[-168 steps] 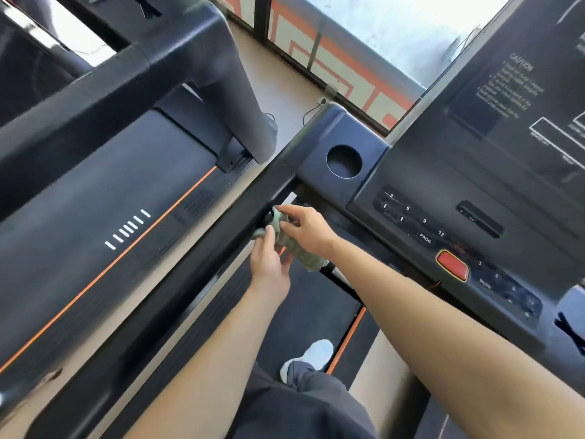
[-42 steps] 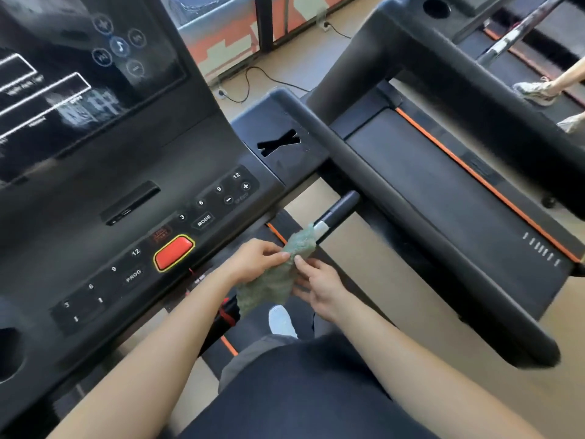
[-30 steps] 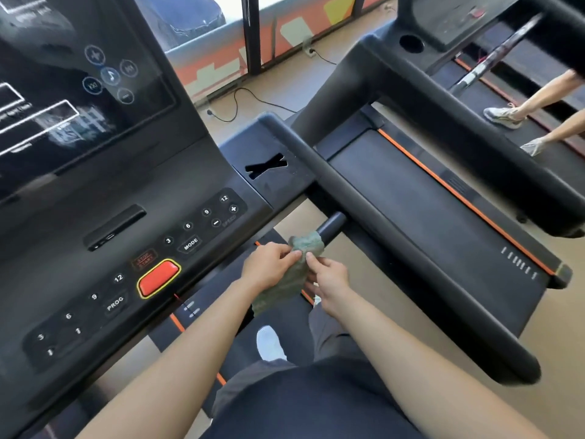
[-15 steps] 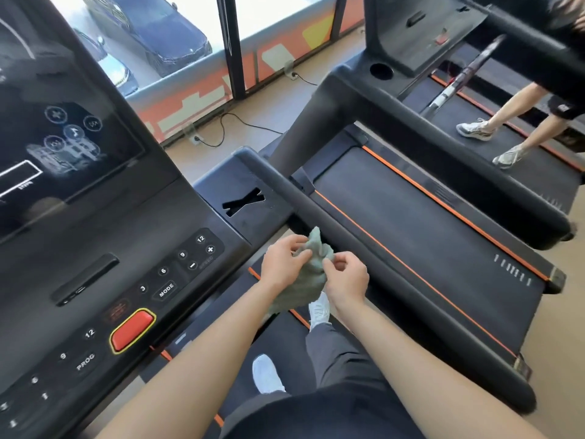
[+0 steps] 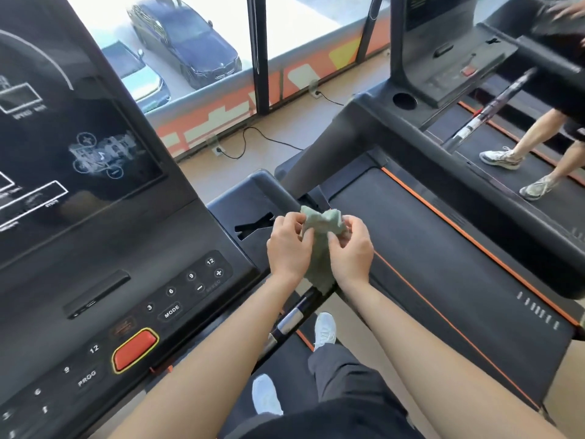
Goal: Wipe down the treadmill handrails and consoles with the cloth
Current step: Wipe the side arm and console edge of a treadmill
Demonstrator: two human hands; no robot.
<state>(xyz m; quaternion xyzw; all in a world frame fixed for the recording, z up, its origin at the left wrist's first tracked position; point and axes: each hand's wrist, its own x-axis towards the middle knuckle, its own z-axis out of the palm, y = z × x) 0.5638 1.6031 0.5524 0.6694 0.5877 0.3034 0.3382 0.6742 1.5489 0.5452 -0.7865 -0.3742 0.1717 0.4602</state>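
Above the right corner of the console (image 5: 177,236), left hand (image 5: 289,248) and right hand (image 5: 351,251), close together, both pinch the bunched cloth (image 5: 323,226) directly over the handrail (image 5: 278,191), whose length runs back toward the person's right, nearer the right hand.

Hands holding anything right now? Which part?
Both pinch the green cloth near its top: left hand on its left side, right hand on its right. The rest hangs below.

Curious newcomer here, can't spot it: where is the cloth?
Mid-frame in the head view, the cloth is pinched between left hand and right hand, right of the console.
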